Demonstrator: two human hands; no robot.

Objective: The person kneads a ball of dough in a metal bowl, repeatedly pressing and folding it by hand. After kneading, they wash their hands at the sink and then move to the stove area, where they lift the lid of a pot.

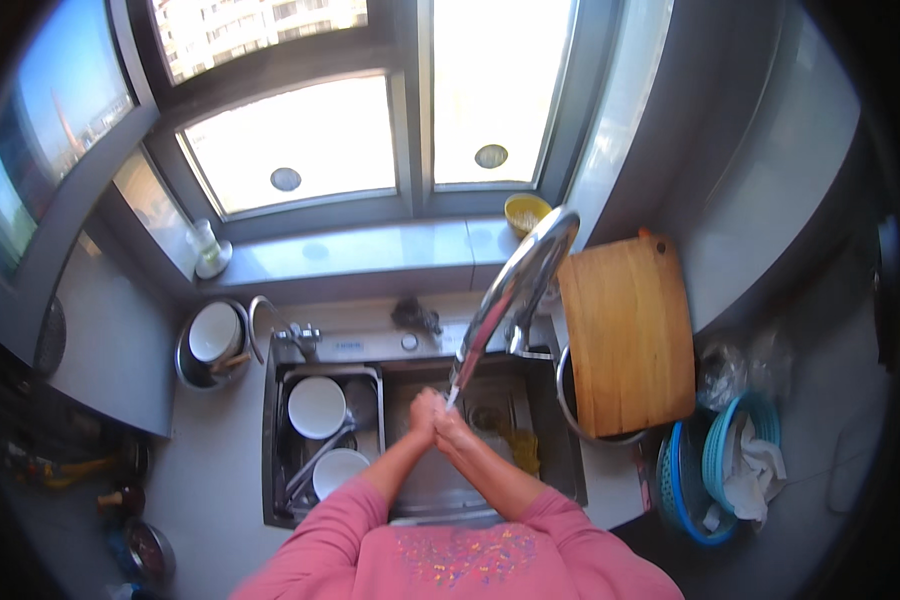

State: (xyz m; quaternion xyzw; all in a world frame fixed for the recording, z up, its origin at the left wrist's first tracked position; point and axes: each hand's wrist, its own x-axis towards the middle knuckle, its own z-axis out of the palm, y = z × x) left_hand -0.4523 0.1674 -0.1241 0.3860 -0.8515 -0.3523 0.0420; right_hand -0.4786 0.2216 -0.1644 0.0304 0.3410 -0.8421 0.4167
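Note:
My left hand and my right hand are pressed together under the spout of a tall chrome faucet, over the right basin of a stainless steel sink. Water runs from the spout onto them. The fingers overlap, and I cannot tell whether anything is between them. A yellow cloth or net lies in the basin, right of my hands. To their left, a rack in the left basin holds a white bowl, a second white bowl and a long-handled utensil.
A wooden cutting board rests over a round metal pot on the right counter. Blue plastic baskets stand beyond it. At left are stacked bowls and a small faucet. A yellow bowl sits on the windowsill.

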